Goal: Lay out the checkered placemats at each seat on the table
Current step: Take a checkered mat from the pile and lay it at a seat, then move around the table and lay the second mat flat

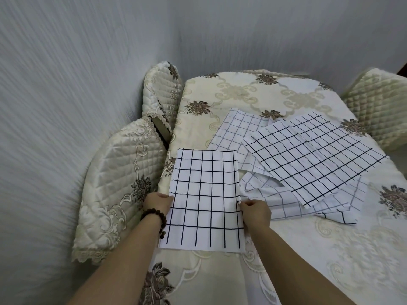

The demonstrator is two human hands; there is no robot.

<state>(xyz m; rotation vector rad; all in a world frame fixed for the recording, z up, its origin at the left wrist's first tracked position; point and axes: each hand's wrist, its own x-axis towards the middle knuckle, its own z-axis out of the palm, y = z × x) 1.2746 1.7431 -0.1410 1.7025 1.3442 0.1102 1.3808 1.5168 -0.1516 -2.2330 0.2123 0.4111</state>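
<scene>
A white placemat with a black grid (203,201) is stretched flat over the table's left edge. My left hand (156,202) grips its left side and my right hand (256,211) grips its right side. The table (231,95) wears a cream cloth with brown flowers. A loose pile of several more checkered placemats (308,155) lies overlapping at the table's middle right, some with black lines, some with fainter grey lines.
Two chairs with quilted cream covers stand against the table's left side: a near chair (114,183) and a far chair (163,93). Another quilted chair back (378,106) is at the far right. Grey walls close in at left and behind.
</scene>
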